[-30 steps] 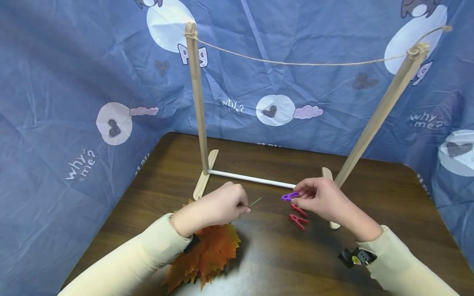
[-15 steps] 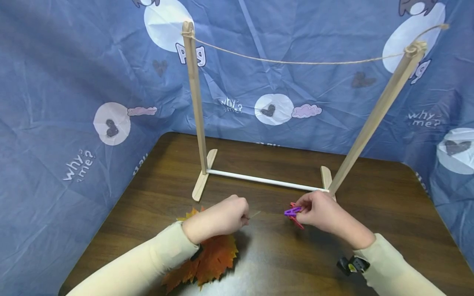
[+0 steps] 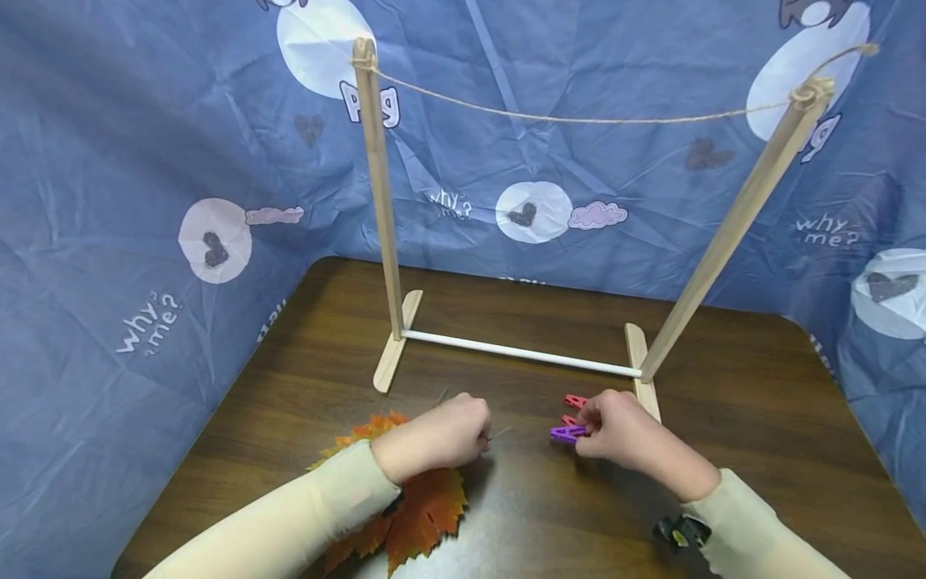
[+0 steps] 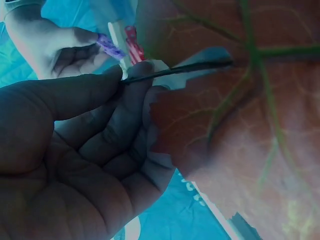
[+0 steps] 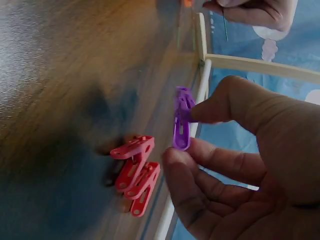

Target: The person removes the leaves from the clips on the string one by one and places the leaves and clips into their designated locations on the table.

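Note:
My left hand (image 3: 441, 434) pinches a thin leaf stem (image 4: 180, 69) between thumb and index finger. The orange maple leaf (image 4: 225, 120) on that stem spreads before the palm in the left wrist view. In the head view, orange leaves (image 3: 427, 515) lie below my left forearm, partly hidden by it. My right hand (image 3: 622, 430) holds a purple clothespin (image 5: 183, 117) between thumb and fingers, just above the table. Close beside it lie two red clothespins (image 5: 135, 167), partly covered by the right hand in the head view.
Behind the hands stands a wooden frame with a left post (image 3: 379, 201) and a right post (image 3: 738, 233). A twine line (image 3: 564, 121) hangs between their tops, and a white rod (image 3: 521, 352) joins their feet. Patterned blue cloth (image 3: 463, 265) surrounds the brown table (image 3: 521, 515).
The right hand has come nearer the body with the purple clothespin, from beyond the red clothespins to their near side. The left hand has lowered slightly, still pinching the stem.

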`<state>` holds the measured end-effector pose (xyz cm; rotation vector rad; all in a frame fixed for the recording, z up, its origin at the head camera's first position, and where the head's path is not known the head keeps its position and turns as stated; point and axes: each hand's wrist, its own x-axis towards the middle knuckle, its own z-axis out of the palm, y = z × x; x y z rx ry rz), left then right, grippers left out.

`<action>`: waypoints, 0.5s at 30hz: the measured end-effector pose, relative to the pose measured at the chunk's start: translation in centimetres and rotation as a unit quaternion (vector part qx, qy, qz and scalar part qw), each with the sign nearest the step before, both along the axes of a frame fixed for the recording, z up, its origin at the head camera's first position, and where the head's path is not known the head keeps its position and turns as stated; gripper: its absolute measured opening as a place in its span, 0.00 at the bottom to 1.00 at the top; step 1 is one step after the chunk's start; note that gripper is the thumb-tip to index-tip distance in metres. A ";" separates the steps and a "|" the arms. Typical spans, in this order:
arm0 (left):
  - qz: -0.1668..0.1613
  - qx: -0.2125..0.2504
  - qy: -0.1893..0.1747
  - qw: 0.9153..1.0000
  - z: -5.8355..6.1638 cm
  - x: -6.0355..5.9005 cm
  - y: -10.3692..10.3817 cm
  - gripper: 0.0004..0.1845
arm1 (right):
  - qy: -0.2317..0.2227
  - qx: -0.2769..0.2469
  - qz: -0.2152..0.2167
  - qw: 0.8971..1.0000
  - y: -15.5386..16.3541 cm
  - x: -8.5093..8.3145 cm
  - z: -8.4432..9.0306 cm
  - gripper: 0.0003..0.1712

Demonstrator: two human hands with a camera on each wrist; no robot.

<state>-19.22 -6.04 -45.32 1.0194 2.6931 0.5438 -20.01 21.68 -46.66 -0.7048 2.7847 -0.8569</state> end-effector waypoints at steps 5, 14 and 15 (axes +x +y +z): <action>0.015 -0.025 0.004 1.000 -0.7 -0.1 0.2 0.20 | 0.005 0.030 -0.004 1.000 -0.3 0.4 -0.6 0.09; 0.017 -0.023 0.017 0.999 -1.9 -0.3 0.8 0.19 | -0.009 0.064 -0.013 0.998 -0.7 0.9 -1.7 0.12; 0.018 -0.023 0.019 0.999 -2.0 -0.4 0.8 0.19 | -0.007 0.068 -0.011 0.998 -0.7 0.9 -1.8 0.12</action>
